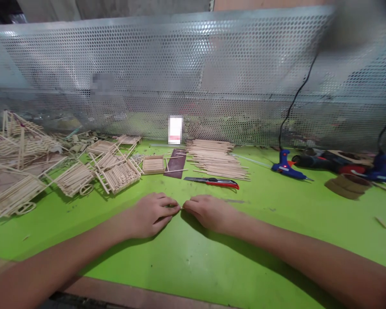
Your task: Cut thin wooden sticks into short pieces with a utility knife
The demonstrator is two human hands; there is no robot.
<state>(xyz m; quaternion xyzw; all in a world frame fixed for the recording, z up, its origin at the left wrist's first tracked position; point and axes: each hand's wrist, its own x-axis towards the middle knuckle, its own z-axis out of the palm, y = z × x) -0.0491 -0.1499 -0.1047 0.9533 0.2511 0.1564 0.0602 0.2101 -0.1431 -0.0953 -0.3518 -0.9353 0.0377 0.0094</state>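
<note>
Your left hand (151, 215) and right hand (209, 212) rest on the green table (193, 266), their fingers (169, 201) curled narrow, tips nearly meeting; you cannot tell if they hold anything. A red utility knife (212, 182) lies just ahead.

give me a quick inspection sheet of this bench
surface: green work table, scattered with small marks and specks
job's things: loose wooden sticks in a pile, red-and-black utility knife in front of them, dark board beside them
clutter: stick-built wooden carts and frames at left, pale offcuts behind them
grippers: left hand and right hand meet at the fingertips; anything pinched is too small to tell
cables: black cords rise behind blue glue guns
surroundings: perforated metal sheet along the back of the table
</note>
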